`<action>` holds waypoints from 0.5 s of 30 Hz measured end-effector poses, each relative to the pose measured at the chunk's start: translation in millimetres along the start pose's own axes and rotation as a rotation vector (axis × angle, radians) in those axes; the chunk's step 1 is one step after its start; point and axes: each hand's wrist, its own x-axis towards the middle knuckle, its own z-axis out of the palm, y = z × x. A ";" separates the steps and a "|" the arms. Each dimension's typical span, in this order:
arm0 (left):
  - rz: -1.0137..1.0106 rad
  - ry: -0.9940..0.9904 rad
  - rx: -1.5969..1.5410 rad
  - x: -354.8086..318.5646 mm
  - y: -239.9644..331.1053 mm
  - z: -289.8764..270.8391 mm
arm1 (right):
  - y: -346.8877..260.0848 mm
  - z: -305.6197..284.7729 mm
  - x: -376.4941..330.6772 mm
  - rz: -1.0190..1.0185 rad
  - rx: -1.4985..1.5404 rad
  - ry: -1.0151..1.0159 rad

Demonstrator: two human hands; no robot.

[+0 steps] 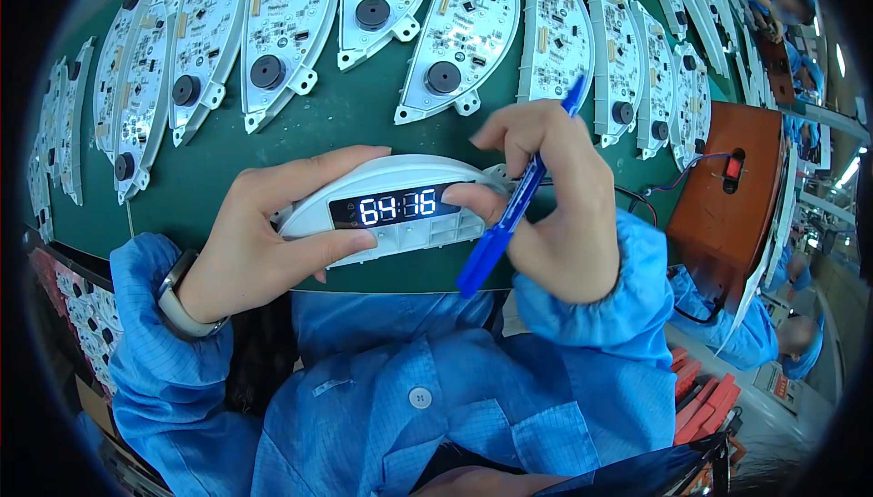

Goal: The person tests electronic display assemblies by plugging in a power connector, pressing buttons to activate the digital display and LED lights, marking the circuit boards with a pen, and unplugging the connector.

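Left hand (259,242) grips the left end of a white curved display panel (386,206), its dark window showing lit digits, held over the near edge of the green tabletop (346,124). Right hand (555,206), fingers clenched on a blue pen (509,215), presses the panel's right end. Rows of white circuit boards (455,33) fill the far tabletop; a brown fixture (727,215) stands right.

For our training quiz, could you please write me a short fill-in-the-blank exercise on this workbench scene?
1. The left hand holds a white panel whose display is ____.
2. The right hand carries a pen coloured ____.
3. The circuit boards lie in a row on a ____ mat.
4. On the left wrist sits a ____.

Missing words: lit; blue; green; watch
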 end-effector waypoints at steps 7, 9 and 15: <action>-0.043 -0.044 -0.054 1.2 -2.5 -8.0 | 25.4 1.9 0.4 -0.050 0.344 -0.123; 0.108 -0.077 -0.059 1.5 -6.6 -8.9 | 25.8 4.6 -0.7 -0.029 0.405 -0.054; 0.141 -0.078 -0.061 1.5 -10.6 -10.1 | 24.7 5.9 -1.7 -0.032 0.390 -0.045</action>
